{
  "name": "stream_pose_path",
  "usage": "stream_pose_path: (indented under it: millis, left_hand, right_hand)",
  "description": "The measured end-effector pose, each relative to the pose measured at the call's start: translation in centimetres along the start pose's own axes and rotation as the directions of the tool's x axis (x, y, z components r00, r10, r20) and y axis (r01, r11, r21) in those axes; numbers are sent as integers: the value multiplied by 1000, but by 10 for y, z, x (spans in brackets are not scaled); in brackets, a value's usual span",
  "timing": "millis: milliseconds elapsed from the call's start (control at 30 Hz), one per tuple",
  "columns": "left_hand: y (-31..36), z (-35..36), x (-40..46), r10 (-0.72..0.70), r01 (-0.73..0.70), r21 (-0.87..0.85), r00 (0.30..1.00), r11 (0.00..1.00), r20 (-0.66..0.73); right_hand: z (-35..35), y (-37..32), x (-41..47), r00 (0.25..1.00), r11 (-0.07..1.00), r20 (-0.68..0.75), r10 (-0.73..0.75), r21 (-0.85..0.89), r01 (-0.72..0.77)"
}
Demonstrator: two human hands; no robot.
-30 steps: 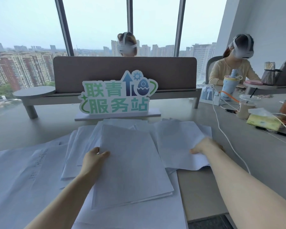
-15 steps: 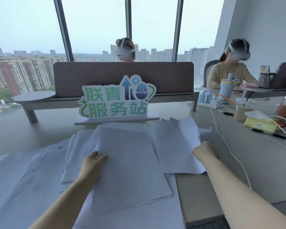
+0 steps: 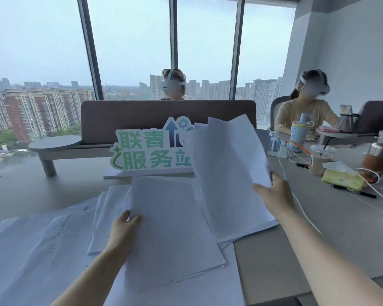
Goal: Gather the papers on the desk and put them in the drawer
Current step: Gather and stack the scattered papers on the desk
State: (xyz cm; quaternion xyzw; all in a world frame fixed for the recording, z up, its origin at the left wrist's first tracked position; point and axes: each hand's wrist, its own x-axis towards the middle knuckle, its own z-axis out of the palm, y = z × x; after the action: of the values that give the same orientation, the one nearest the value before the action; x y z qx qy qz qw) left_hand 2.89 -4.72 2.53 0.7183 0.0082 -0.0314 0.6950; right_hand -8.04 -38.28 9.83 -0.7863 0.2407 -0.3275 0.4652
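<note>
White papers lie spread over the grey desk (image 3: 332, 246) in front of me. My left hand (image 3: 125, 228) grips the left edge of a neat stack of sheets (image 3: 173, 230) lying flat in the middle. My right hand (image 3: 274, 194) holds a few loose sheets (image 3: 226, 168) by their right edge, lifted and tilted up off the desk, partly hiding the sign behind. More sheets (image 3: 38, 244) lie scattered at the left and under the stack. No drawer is in view.
A green and white sign (image 3: 146, 151) stands behind the papers before a brown divider (image 3: 142, 115). At the right are a white cable (image 3: 301, 204), yellow tissue pack (image 3: 341, 177), drink cup (image 3: 320, 160), metal bottle (image 3: 379, 151) and pen (image 3: 354, 191). Two persons sit beyond.
My right hand has raised the loose sheets from flat on the desk to a tilted, upright position. My left hand stays on the stack's edge. The view has tipped upward.
</note>
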Motion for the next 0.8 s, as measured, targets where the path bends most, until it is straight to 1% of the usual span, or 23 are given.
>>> stream_pose_path:
  millis: [67, 167, 367, 433, 600, 733, 800]
  left_hand:
    - [6, 3, -7, 18, -18, -27, 1000, 999, 5]
    - [12, 9, -15, 44, -43, -58, 999, 997, 9]
    - [20, 16, -23, 46, -43, -131, 999, 990, 18]
    - [20, 16, -23, 34, -30, -158, 999, 987, 27]
    - [21, 18, -25, 19, -1, -287, 998, 958, 60]
    - [22, 20, -30, 19, 2, -284, 997, 959, 72]
    - [20, 19, -31, 15, 7, -277, 997, 961, 79]
  right_hand:
    - [3, -12, -3, 999, 998, 43, 13, 63, -16]
    - [13, -25, -12, 987, 990, 153, 52, 120, -70]
    - [53, -24, -40, 941, 979, 312, 131, 106, -171]
    - [67, -21, -50, 932, 973, 330, 152, 118, -200]
    - [90, -13, -71, 933, 962, 307, 188, 134, -238]
    - [98, -5, -77, 921, 948, 304, 243, 128, -292]
    - [100, 0, -78, 917, 952, 310, 251, 92, -291]
